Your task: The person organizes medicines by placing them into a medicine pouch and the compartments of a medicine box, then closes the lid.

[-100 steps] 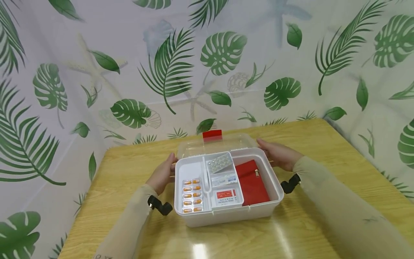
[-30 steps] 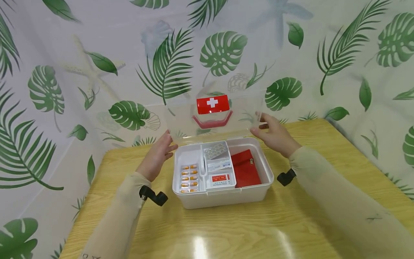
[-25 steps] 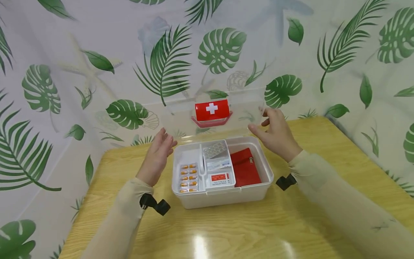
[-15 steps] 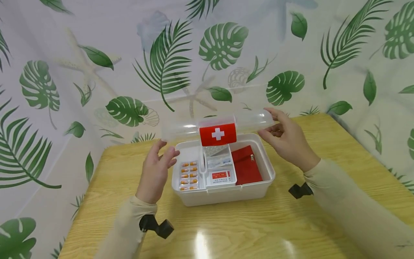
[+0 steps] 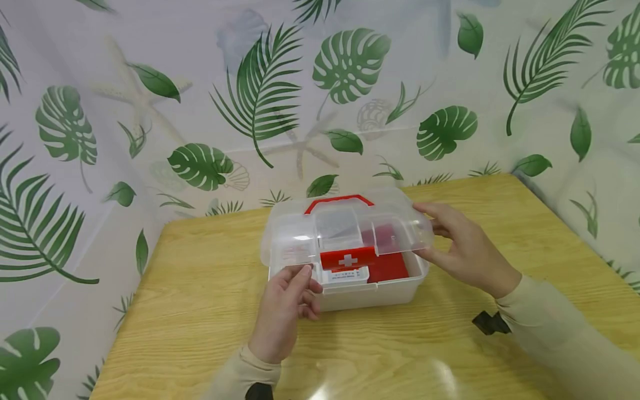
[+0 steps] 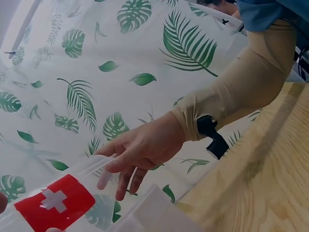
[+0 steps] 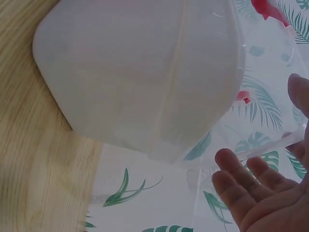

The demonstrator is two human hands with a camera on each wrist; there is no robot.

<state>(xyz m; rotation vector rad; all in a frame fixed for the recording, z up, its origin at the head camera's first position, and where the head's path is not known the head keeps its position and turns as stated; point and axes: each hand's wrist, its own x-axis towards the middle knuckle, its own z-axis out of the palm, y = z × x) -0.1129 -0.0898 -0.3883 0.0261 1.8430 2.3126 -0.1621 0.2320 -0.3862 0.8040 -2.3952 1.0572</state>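
Observation:
A white first-aid box [image 5: 372, 297] stands on the table, its clear lid [image 5: 295, 228] tilted down above it, leaving a gap at the front. On the lid are a red latch with a white cross [image 5: 347, 259] and a red handle [image 5: 340, 199]. My right hand [image 5: 465, 244] pinches the lid's right end between thumb and fingers; the lid edge [image 7: 275, 145] passes between them in the right wrist view. My left hand [image 5: 285, 311] is at the box's front left, fingers loosely bent near the lid's front edge; whether they touch it is unclear.
Inside the box, a red pouch [image 5: 392, 268] lies at the right and a small white packet [image 5: 345, 275] in the tray. The wooden table [image 5: 200, 311] reaches back to a leaf-patterned cloth [image 5: 280, 128].
The lid, lying back at first, has been raised and swung forward over the box. The right hand moved with it; the left hand moved from the box's left side to its front.

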